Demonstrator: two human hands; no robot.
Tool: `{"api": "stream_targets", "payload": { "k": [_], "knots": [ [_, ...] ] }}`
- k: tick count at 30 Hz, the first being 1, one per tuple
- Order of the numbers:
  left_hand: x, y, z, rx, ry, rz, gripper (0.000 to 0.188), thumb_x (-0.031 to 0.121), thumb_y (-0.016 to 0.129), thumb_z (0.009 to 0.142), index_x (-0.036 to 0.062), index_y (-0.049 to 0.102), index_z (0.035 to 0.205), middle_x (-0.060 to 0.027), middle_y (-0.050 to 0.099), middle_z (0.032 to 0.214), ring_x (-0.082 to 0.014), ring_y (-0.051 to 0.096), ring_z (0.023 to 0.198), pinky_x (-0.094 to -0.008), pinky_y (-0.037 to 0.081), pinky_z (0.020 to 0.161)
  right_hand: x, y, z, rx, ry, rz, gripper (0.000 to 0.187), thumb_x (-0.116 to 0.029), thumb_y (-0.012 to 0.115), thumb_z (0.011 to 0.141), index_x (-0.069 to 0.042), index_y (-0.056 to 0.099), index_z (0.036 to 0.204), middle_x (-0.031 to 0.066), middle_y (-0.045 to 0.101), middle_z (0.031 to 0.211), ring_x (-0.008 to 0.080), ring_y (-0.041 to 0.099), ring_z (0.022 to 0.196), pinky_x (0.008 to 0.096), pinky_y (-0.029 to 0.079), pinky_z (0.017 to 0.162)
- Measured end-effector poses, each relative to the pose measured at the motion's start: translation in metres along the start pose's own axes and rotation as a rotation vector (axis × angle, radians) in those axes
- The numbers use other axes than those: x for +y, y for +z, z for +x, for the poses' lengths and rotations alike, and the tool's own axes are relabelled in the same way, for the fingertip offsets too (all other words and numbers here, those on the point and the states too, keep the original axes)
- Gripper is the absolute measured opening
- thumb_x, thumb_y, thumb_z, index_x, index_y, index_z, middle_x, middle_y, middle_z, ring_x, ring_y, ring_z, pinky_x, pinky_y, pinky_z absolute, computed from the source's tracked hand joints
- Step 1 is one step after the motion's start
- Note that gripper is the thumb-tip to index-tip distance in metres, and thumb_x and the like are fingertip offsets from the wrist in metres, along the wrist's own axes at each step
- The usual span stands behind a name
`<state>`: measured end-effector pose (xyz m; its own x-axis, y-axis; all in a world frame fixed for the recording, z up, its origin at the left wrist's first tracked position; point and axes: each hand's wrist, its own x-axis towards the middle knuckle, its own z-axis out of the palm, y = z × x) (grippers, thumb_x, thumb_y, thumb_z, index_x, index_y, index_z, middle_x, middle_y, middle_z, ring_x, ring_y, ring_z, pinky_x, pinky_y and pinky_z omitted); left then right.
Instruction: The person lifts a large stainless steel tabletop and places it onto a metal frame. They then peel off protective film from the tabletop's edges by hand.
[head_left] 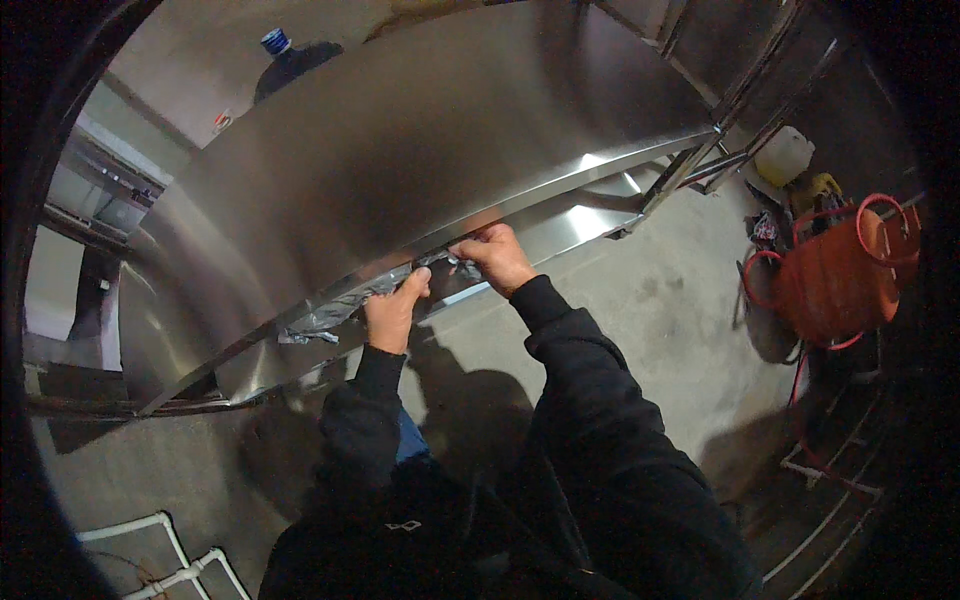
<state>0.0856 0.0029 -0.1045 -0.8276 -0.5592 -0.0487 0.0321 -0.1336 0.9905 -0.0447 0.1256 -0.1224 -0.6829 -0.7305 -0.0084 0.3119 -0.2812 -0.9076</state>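
Observation:
A brushed stainless steel table [400, 150] stretches out in front of me, its near edge running up from left to right. Along that edge hangs a strip of crumpled, silvery-grey plastic film [340, 308]. My left hand [390, 315] is closed on the film just below the edge, thumb pointing up. Further right, my right hand [500, 262] pinches the film close against the edge, with its fingertips partly hidden. Some of the film between the two hands looks bunched and dark. Both forearms are in black sleeves.
Beneath the tabletop is a shiny metal lower shelf [575, 232]. To the right stand an orange rounded container [835, 280] with red tubing and a pale jug [783, 155]. White pipes [185, 572] lie at lower left. Beyond the table is a dark shape with a blue top [274, 41].

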Motion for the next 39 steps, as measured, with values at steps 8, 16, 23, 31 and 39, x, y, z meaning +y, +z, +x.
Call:
{"api": "stream_targets", "payload": {
  "k": [8, 16, 23, 31, 39],
  "knots": [
    [0.019, -0.006, -0.012, 0.074, 0.080, -0.477, 0.020, 0.013, 0.059, 0.083, 0.0018, 0.054, 0.099, -0.0068, 0.056, 0.093, -0.0163, 0.055, 0.080, -0.0316, 0.046, 0.075, -0.030, 0.043, -0.015, -0.090, -0.004, 0.215, 0.037, -0.024, 0.074, 0.069, 0.000, 0.057, 0.091, 0.0023, 0.057, 0.077, 0.0086, 0.051, 0.063, 0.0227, 0.042, 0.057],
    [0.020, -0.008, -0.012, 0.187, 0.102, -0.206, 0.013, 0.012, 0.061, 0.082, 0.0010, 0.059, 0.088, -0.0049, 0.058, 0.078, -0.0139, 0.054, 0.067, -0.0285, 0.044, 0.065, -0.019, 0.062, -0.009, -0.084, -0.043, -0.001, 0.016, -0.016, 0.067, 0.076, -0.003, 0.059, 0.080, 0.0003, 0.056, 0.065, 0.0075, 0.049, 0.058, 0.0224, 0.038, 0.050],
    [0.009, -0.012, -0.006, 0.143, 0.121, -0.149, 0.011, 0.011, 0.062, 0.080, 0.0008, 0.061, 0.083, -0.0047, 0.059, 0.076, -0.0123, 0.053, 0.068, -0.0262, 0.042, 0.065, 0.005, 0.061, -0.007, -0.089, -0.073, 0.215, 0.009, -0.010, 0.062, 0.079, -0.003, 0.058, 0.081, 0.0012, 0.057, 0.072, 0.0082, 0.050, 0.062, 0.0231, 0.041, 0.057],
    [0.002, -0.016, -0.002, 0.231, 0.174, -0.032, 0.013, 0.013, 0.061, 0.081, 0.0004, 0.061, 0.083, -0.0042, 0.059, 0.080, -0.0104, 0.053, 0.070, -0.0242, 0.041, 0.064, -0.007, 0.063, -0.012, -0.052, -0.051, 0.042, 0.013, -0.013, 0.065, 0.078, -0.002, 0.059, 0.084, 0.0011, 0.058, 0.074, 0.0086, 0.051, 0.065, 0.0241, 0.042, 0.059],
    [-0.003, -0.010, -0.002, 0.282, 0.200, 0.018, 0.014, 0.011, 0.056, 0.083, -0.0007, 0.061, 0.089, -0.0055, 0.060, 0.084, -0.0119, 0.055, 0.070, -0.0257, 0.044, 0.061, -0.020, 0.051, 0.001, -0.118, -0.282, -0.182, 0.019, -0.016, 0.070, 0.073, -0.001, 0.063, 0.083, 0.0029, 0.062, 0.080, 0.0096, 0.054, 0.071, 0.0249, 0.044, 0.060]
  ]
}}
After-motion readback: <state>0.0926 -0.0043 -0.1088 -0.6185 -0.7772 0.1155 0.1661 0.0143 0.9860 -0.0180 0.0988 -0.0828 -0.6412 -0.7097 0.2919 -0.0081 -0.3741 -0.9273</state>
